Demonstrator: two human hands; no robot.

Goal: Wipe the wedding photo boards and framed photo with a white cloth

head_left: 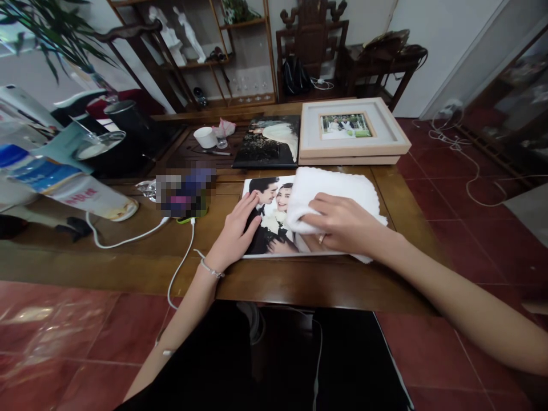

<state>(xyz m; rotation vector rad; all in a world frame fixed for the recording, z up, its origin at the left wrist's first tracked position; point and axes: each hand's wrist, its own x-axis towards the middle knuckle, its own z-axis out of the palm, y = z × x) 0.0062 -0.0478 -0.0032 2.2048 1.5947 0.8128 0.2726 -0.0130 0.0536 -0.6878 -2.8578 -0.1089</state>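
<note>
A wedding photo panel [278, 231] lies flat near the front edge of the wooden table [325, 282]. My left hand [237, 231] rests on the panel's left side, fingers stretched out over the print. In my right hand [340, 222] a white cloth [338, 191] is bunched up, its fingers curled into the fabric. The cloth lies over the right part of the panel and hides it. Its far edge spreads out beyond my knuckles.
Behind the panel are a dark photo panel [268, 142] and a stack of framed pictures [353, 128]. To the left lie a phone [188, 194] on white cables [175, 274] and a tipped bottle [72, 185]. A white cup [205, 137] stands on the tea tray [171, 148].
</note>
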